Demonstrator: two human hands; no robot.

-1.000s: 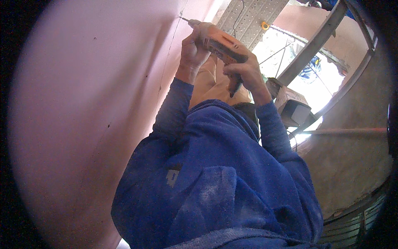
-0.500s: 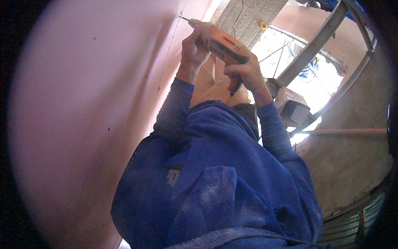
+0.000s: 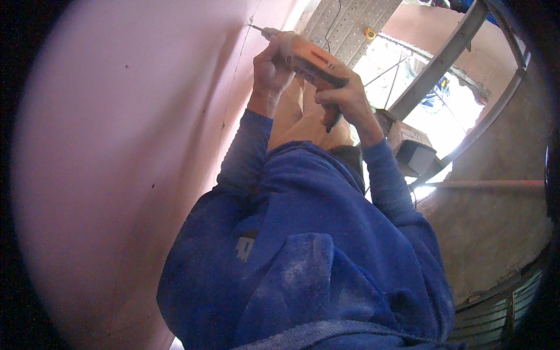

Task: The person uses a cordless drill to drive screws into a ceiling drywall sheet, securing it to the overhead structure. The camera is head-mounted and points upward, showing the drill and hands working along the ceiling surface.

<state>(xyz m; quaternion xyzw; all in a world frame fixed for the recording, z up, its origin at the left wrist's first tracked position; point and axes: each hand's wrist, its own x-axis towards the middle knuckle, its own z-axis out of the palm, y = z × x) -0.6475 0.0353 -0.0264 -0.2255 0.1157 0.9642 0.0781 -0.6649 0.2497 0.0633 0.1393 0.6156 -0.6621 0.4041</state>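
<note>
An orange and black power drill (image 3: 315,60) is held in both my hands, its thin bit touching or very close to a dark line on the pinkish wall board (image 3: 146,122). Around the front of the drill body, just behind the chuck, my left hand (image 3: 272,69) is closed. My right hand (image 3: 345,100) wraps the rear pistol grip, with the index finger near the trigger. Most of that grip is hidden by my fingers. Small dark dots mark the board, and a thin line runs down it below the bit.
Perforated metal planking (image 3: 356,23) lies beyond the drill, with an orange-yellow round item (image 3: 370,34) on it, perhaps a tape measure. Metal scaffold bars (image 3: 437,61) cross at the right. A cardboard box (image 3: 408,137) sits by my right forearm, before a rough grey wall (image 3: 496,233).
The drill and both hands have shifted very slightly in the picture, with the bit still at the line on the board. My grip is the same.
</note>
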